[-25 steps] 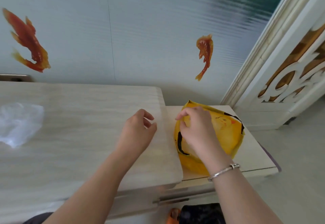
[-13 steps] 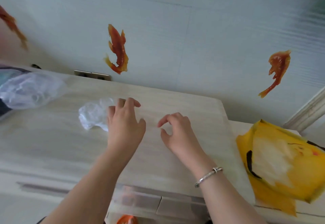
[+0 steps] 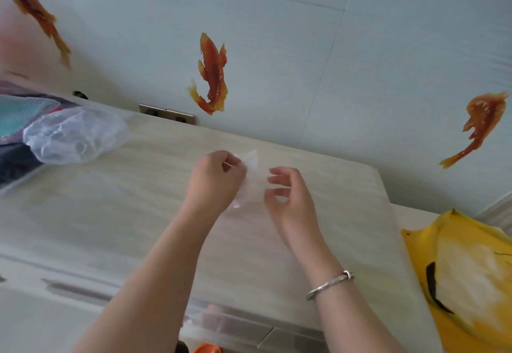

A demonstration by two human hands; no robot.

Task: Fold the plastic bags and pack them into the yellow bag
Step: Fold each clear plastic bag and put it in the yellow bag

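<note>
Centre of frame: the left hand [image 3: 214, 179] pinches a small clear plastic bag [image 3: 250, 178] between thumb and curled fingers, holding it just above the pale wooden tabletop [image 3: 110, 214]. The bag is crumpled and thin; its upper tip stands above the hand and its lower edge hangs below the knuckles.

The right hand [image 3: 291, 200] is immediately right of that bag. Its fingers are loosely curled and spread, the tips at or very near the plastic; whether they actually grasp it cannot be told, as the film is nearly see-through there. A silver bracelet [image 3: 329, 285] sits on the right wrist.

Upper left of frame: a second, larger clear plastic bag [image 3: 72, 138] lies bunched at the far left edge of the tabletop, well apart from both hands. Beside it, further left, is a heap of mixed fabric [image 3: 19, 114].

Lower right of frame: the yellow bag [image 3: 471, 278] lies flat on a lower surface beside the tabletop, with black markings on it, well apart from the hands.

Background: a pale wall carries orange fish stickers [image 3: 212, 75], and a wall socket [image 3: 167, 113] sits at the table's rear edge.
</note>
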